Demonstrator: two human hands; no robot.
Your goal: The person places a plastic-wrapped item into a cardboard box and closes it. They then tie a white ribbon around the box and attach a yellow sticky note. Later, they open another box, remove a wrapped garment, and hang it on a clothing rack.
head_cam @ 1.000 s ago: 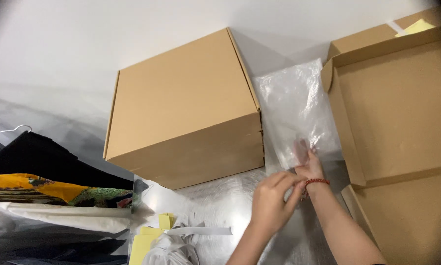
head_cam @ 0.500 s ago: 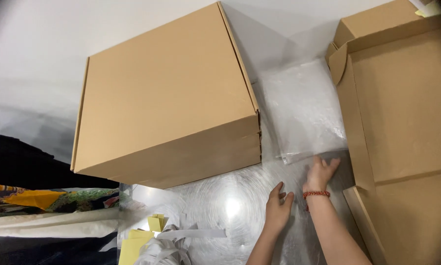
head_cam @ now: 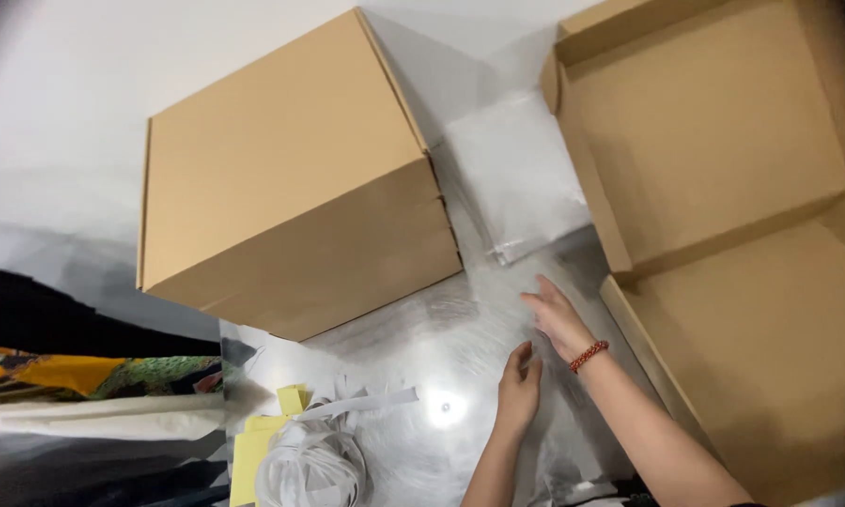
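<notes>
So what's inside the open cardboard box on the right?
The open cardboard box shows only bare brown board inside, on both its halves. Its far right edge runs out of the picture, so that part cannot be checked.

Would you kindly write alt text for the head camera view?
Two bare hands, left hand and right hand with a red bead bracelet, rest on a clear plastic sheet between a closed cardboard box and an open cardboard box; folded fabrics lie at left.

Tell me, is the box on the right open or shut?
Open: the right box lies unfolded, its bare inside showing, nothing in it.
</notes>
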